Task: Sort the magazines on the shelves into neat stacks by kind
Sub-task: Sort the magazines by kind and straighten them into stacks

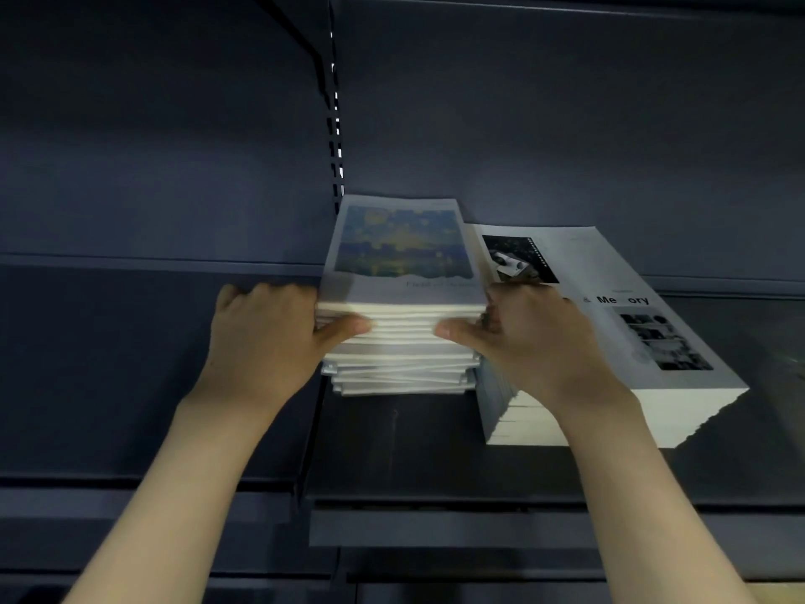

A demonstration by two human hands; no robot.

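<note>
Now my left hand [261,337] and right hand [522,342] are clamping the mid-frame magazine stack [400,337], thumbs pressing its front edges; heavy, slippery, liable to shear.

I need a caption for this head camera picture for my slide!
Both hands, left and right, grip the blue-cover magazine stack beside the black-and-white stack.

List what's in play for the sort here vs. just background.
In play: painted-cover stack, gripped at its sides by left hand and right hand; black-and-white cover stack beside it.
Background: shelf board, back panel, slotted upright.
</note>
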